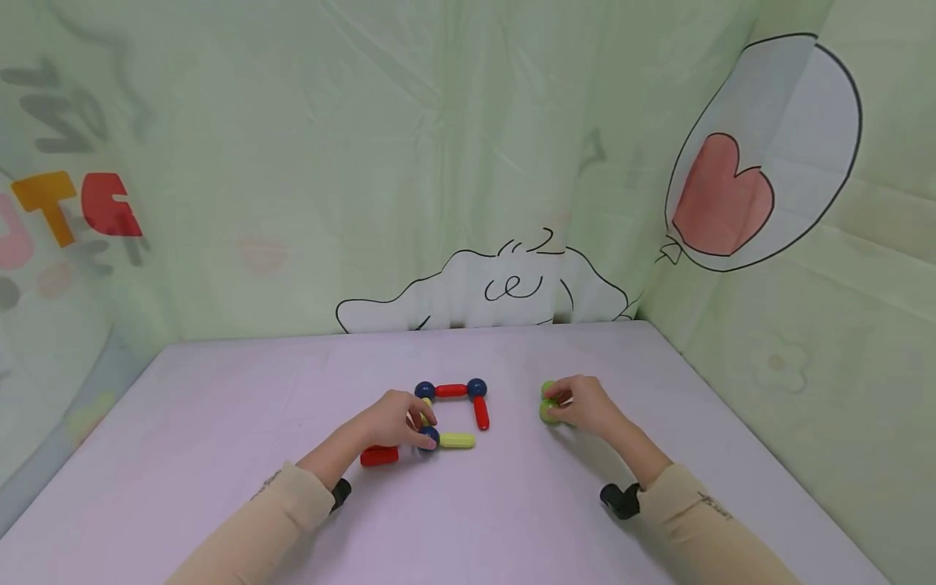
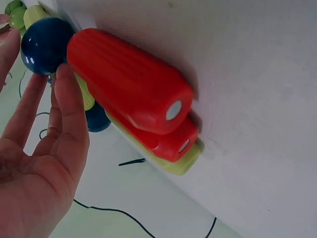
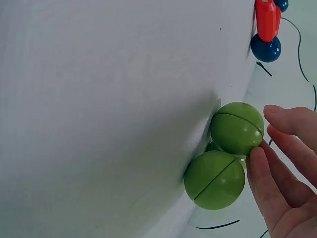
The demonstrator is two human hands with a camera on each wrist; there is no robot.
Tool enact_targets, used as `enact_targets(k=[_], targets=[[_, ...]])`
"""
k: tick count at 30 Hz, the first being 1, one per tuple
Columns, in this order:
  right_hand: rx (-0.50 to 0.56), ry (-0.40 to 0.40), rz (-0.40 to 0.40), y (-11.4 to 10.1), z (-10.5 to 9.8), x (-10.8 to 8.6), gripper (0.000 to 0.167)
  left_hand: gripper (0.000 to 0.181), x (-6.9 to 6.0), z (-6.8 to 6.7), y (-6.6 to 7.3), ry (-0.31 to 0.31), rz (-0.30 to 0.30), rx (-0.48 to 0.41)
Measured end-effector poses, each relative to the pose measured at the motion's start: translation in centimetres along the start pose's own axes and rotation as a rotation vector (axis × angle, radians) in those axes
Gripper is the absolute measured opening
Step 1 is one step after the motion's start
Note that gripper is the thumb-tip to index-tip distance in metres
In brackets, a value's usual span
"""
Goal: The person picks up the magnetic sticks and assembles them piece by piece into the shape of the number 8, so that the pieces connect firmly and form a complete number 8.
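My left hand point(image 1: 395, 418) pinches a dark blue ball point(image 2: 47, 44) at the near left corner of a frame of rods and balls. From that ball a yellow-green rod point(image 1: 457, 440) points right; another yellow-green rod, partly behind my fingers, runs back to a second blue ball point(image 1: 425, 391). A red rod point(image 1: 451, 391) joins this to a third blue ball point(image 1: 477, 387), where another red rod point(image 1: 481, 413) extends toward me. My right hand point(image 1: 585, 402) holds a green ball point(image 3: 237, 128) between its fingertips, beside another green ball point(image 3: 215, 179).
Beside my left hand lies a loose-looking red rod point(image 2: 129, 82), with a second red rod point(image 2: 181, 141) and a yellow-green one point(image 2: 183, 161) behind it. Printed curtains point(image 1: 292, 162) stand at the back and sides of the white-covered table point(image 1: 475, 520).
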State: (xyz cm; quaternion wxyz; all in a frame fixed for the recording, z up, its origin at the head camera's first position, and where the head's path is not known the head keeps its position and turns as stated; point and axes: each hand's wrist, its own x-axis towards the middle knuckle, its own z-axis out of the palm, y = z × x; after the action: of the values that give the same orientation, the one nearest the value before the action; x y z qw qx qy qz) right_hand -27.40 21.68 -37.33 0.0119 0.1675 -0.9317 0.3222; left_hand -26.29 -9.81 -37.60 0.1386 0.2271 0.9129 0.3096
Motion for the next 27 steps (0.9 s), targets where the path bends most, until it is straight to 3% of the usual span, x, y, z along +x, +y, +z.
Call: enact_targets(k=[11,27], targets=[[-0.019,-0.054,-0.041,-0.1,0.9,0.3,0.021,0.027,-0.1,0.4,0.2,0.011,-0.050,0.025],[0.102,-0.157,-0.053,-1.9,2.5,0.0,0.021,0.025,-0.2,0.4,-0.2,0.022,-0.046,-0.012]])
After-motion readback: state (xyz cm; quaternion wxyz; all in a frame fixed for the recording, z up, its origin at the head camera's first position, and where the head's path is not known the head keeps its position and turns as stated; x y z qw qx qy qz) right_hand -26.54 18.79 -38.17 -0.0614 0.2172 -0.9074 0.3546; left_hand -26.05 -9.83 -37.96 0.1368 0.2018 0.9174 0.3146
